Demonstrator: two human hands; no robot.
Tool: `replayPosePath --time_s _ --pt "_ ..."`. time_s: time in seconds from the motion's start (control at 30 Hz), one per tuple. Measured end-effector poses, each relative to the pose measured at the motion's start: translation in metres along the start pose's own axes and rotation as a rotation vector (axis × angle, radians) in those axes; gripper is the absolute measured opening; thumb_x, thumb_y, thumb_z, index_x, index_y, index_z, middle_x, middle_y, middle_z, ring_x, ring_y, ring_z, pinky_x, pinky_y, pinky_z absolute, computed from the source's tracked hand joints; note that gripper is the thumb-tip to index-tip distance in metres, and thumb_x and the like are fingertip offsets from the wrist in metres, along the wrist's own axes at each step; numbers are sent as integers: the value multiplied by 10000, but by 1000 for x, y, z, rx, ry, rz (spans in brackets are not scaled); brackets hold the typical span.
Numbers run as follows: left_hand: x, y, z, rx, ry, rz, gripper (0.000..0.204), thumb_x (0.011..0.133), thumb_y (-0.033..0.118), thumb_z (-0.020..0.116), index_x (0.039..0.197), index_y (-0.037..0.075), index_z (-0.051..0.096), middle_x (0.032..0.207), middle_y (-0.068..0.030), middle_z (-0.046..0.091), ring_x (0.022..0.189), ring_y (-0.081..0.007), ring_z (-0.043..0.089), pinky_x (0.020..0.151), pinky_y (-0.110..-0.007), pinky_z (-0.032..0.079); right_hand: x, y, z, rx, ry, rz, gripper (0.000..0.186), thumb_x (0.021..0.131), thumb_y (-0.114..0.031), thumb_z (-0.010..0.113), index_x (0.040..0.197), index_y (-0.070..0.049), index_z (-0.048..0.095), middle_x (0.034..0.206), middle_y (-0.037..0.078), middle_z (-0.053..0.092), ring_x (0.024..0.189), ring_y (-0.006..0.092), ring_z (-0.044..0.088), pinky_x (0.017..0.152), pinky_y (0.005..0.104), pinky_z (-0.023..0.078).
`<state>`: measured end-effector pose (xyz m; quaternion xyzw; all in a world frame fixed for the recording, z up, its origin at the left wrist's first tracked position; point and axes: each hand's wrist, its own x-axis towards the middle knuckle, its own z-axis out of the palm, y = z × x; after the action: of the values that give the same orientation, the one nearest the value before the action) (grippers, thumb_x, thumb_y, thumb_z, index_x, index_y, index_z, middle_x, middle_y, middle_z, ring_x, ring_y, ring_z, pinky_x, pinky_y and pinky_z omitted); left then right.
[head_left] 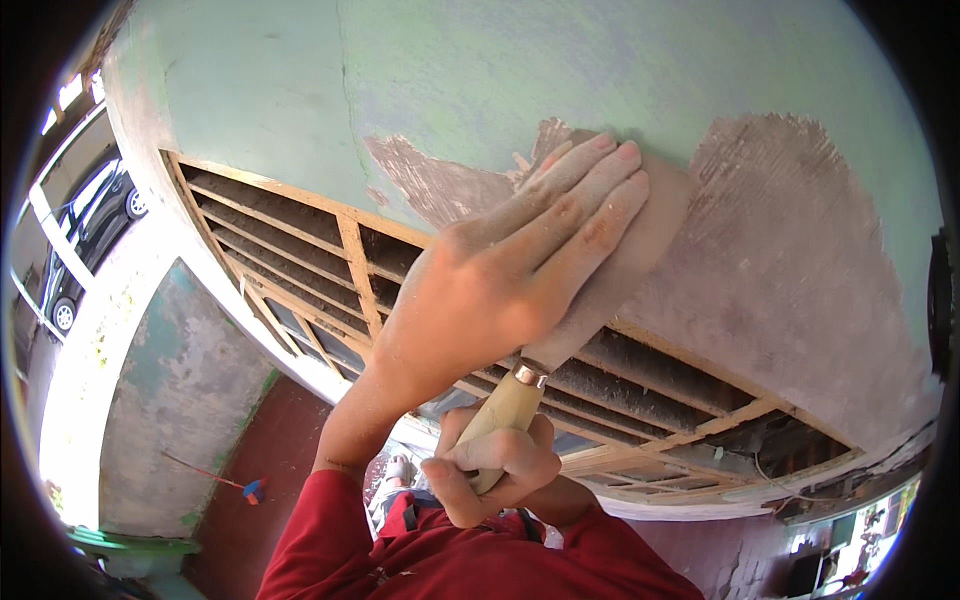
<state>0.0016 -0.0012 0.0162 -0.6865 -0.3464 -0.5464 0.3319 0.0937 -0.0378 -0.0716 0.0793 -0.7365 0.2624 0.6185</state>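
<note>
A wide-bladed scraper with a pale wooden handle lies against the green painted wall. My right hand is closed around the handle, low in front of my chest. My left hand lies flat over the blade, its fingers stretched out toward the blade's far edge and dusted with pale powder. Bare, scratched plaster shows to the right of the blade, and a smaller bare patch to its left. Part of the blade is hidden under my left hand.
Below the painted surface runs a wooden vent frame with dark, dusty slats. A red-handled broom with a blue head is on the dark red floor at lower left, beside a worn low wall. A dark car stands outside, far left.
</note>
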Motion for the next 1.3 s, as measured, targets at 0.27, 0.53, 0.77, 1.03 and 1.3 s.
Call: replayPosePath --time_s 0.27,0.53,0.77,1.03,1.3 --pt "-180 -41 -14 202 -33 11 496 748 57 796 1232 51 689 1328 -140 653 1250 -336 613 1063 -464 510 -112 -17 -49 90 -457 650 154 882 -163 730 988 -87 648 691 138 643 604 332 649 575 404 497" --pt "-378 20 -139 70 -2145 -1424 737 882 268 735 1508 53 411 1344 -243 601 1319 -404 517 1112 -466 428 -194 -59 -112 -59 -463 1211 616 945 -76 600 1510 -76 356 742 117 653 673 204 644 654 341 522" --pt "-259 7 -46 -21 -430 -557 542 800 59 770 1314 79 598 1250 -170 652 1249 -382 587 1095 -515 440 -190 -30 -73 224 -86 851 922 958 -36 584 1574 -14 -102 915 158 604 678 131 540 633 281 487" --pt "-153 15 22 -68 73 211 155 864 206 690 1017 180 708 1091 -4 715 1067 -195 655 1108 -395 372 -122 -36 -42 584 168 768 649 974 -106 596 1447 108 207 958 150 609 697 97 530 663 261 476" --pt "-87 19 52 -130 -53 197 202 904 126 624 1068 58 720 1185 -74 730 1152 -236 686 986 -367 513 -111 -39 -55 384 297 686 886 991 -296 579 1559 -7 -37 716 151 575 467 103 440 411 223 325"
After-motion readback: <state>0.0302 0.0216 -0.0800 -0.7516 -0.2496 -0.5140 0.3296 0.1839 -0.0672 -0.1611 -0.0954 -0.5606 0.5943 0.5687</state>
